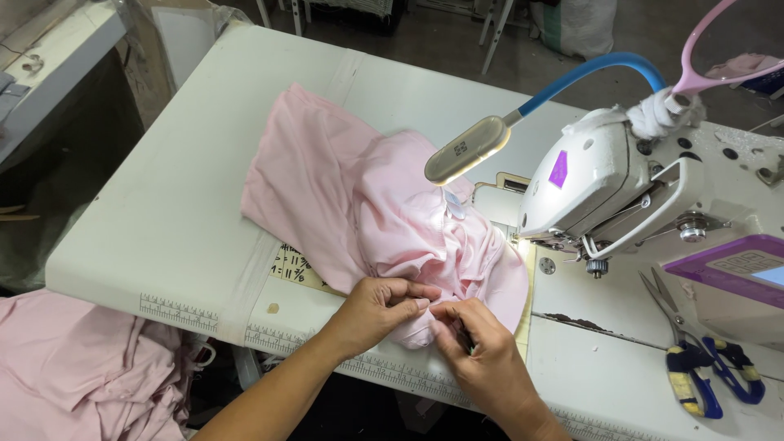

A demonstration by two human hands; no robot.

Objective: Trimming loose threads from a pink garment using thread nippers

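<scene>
The left hand lies at the near edge of the sewing table, fingers curled and pinching a fold of the pink garment. The right hand sits just beside it, touching the same fold; its thumb and forefinger are closed on the fabric, and a thin dark object shows between the fingers (too small to identify). The fingertips of both hands nearly meet over the bunched cloth.

The pink garment is spread across the middle of the table, its far portion flat and its near portion gathered in folds. The right side of the cloth lies beside the head of the white sewing machine. A small white label is visible on the garment near that point.

A lamp on a blue flexible arm hangs above the fabric, lit. A pair of scissors with blue and yellow handles rests on the table to the right, well apart from both hands. Printed ruler markings run along the near table edge. A heap of further pink fabric lies below the table at the lower left.
</scene>
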